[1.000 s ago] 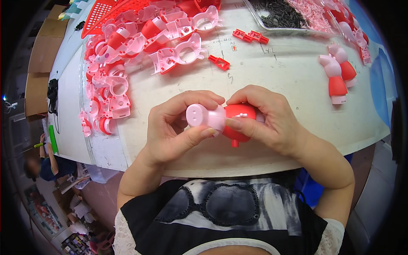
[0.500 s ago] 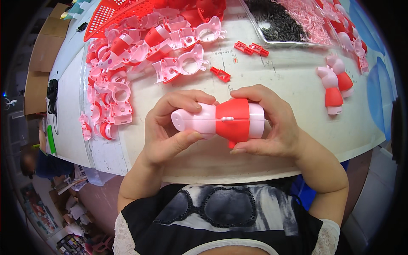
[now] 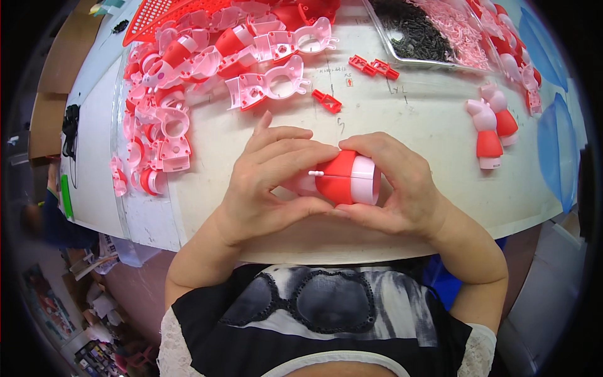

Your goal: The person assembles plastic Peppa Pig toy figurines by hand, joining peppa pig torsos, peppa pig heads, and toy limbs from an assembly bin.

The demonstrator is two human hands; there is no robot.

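A pink and red plastic pig figure lies sideways between my two hands above the near part of the table. My left hand wraps round its pink head end and hides most of it, one finger sticking up. My right hand grips the body near the pale pink base, thumb below and fingers above. A seam runs lengthwise along the red body, with a small pale arm piece on it. Both thumbs almost meet under the body. Beyond my hands lies a small red plastic frame piece.
Pink and red half shells pile up at the left, beside a red basket. A clear tray holds small black and pink parts. Two pig figures lie at right near blue plastic sheets. Another person is at far left.
My left hand has slid rightward along the figure and now covers its head and part of the red body. The view has shifted slightly.
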